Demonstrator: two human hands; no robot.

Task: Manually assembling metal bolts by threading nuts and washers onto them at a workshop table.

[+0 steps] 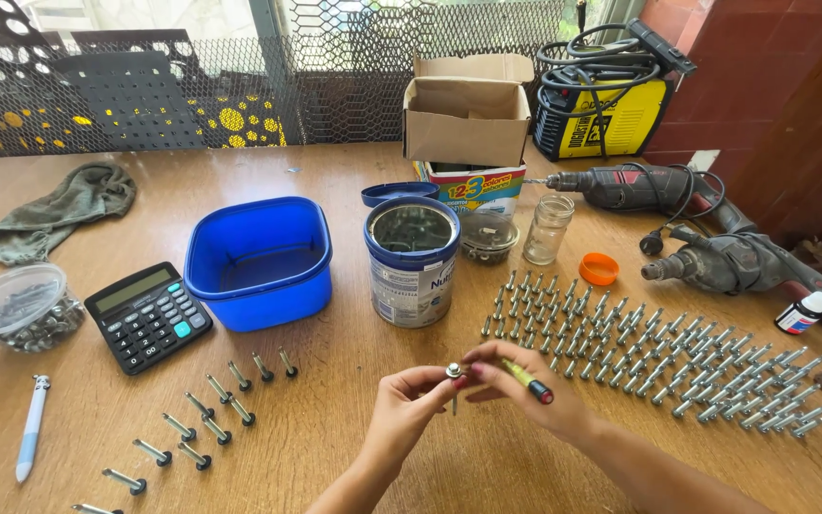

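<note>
Wooden worktop (354, 457): both hands at bottom centre pinch one silver anchor bolt (453, 373), left hand (409, 405) closed on it, right hand (525, 390) also gripping a yellow marker pen (528, 381). Right, many grey bolts in rows (649, 352); lower left, fewer dark-headed bolts (197, 419). Blue plastic tub (259, 262) looks empty; open metal tin's (413, 259) contents unclear.

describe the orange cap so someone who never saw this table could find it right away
Start at the wooden table and find the glass jar right of the tall tin can. Just right of the jar, above the rows of bolts, lies the orange cap. It is the only small, round orange thing there.
</note>
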